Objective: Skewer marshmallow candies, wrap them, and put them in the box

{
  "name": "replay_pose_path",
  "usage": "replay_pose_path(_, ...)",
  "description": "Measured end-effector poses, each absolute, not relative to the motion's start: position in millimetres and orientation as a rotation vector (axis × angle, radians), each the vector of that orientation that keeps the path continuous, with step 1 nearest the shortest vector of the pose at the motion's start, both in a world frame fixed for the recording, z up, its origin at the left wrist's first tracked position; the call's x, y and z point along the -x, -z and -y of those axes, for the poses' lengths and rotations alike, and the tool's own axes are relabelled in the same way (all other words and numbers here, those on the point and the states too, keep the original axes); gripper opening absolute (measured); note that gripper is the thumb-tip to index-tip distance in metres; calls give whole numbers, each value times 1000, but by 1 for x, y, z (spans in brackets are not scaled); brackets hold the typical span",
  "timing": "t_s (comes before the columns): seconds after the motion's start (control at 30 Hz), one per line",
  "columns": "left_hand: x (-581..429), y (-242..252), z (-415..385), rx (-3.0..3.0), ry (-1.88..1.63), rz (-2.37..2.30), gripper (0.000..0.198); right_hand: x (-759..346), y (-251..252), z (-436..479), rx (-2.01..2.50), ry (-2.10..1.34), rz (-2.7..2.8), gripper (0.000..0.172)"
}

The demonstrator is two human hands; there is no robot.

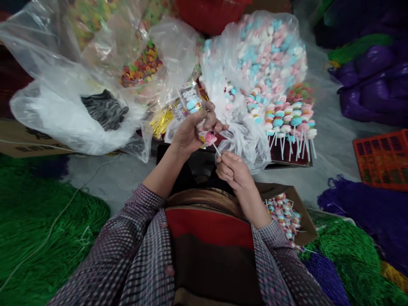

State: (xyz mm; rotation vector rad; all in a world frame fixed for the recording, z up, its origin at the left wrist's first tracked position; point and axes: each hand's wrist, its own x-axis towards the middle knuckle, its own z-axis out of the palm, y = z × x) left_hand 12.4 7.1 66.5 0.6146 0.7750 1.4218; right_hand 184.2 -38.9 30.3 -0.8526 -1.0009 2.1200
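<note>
Clock read from your hands. Your checked sleeves (pixel 127 238) come up from 7 and 5 o'clock, red and dark clothing between them at 6. Your right hand (pixel 234 168) is pinching: thumb and index pressed on the lower end of a white stick, other fingers curled in. Your left hand (pixel 194 131) has thumb and fingers closed around the candies of that same candy stick (pixel 209 138), which sits tilted between both hands, pink piece lowest, blue piece near the top. A clear printed wrapper (pixel 188 91) shows above your left fingers, pointing to 11.

Cardboard box (pixel 302 212) at 4, close by your right forearm, holding many candy sticks. Green strands (pixel 47 229) heaped at 8, more green mesh at 4.

Table edge just past your hands. Crumpled clear plastic (pixel 248 146) at 3, near your right hand. Gold ties (pixel 161 121) at 10. Loose candy sticks (pixel 296 119) bunched at 2 to 3, sticks toward you. White bag (pixel 73 114) at 9 to 10, with a dark striped bundle on it. Orange crate (pixel 382 159) on the floor at 3.

Farther: pastel candy bag (pixel 270 51) at 1, colored ring candies (pixel 145 61) at 11, purple sacks (pixel 372 85) at 2, red tub (pixel 210 15) at 12.
</note>
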Motion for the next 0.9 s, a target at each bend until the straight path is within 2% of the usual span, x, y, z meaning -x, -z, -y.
replay_pose_path(0.17, -26, -59, -1, -693, -1277, -713, 34, -170, -32, 41, 867, -2083, 938, 43)
replay_pose_path(0.3, -34, -50, 11, -748, -1225, -660, 44, -166, -29, 39, 984, -1773, 1009, 46)
replay_pose_path(0.4, -29, -53, 10, -727, -1294, -691, 57, -170, -25, 38, 1071, -1560, 1094, 43)
replay_pose_path(0.6, -19, -67, -6, -602, -1520, -821, 36, -176, -20, 42, 1151, -1421, 1286, 38)
replay_pose_path(0.77, -40, -63, 3, -546, -1446, -877, 20, -173, -23, 45, 1176, -1317, 1369, 34)
replay_pose_path(0.9, -54, -55, 16, -530, -1399, -823, 20, -169, -21, 43, 1173, -1223, 1381, 33)
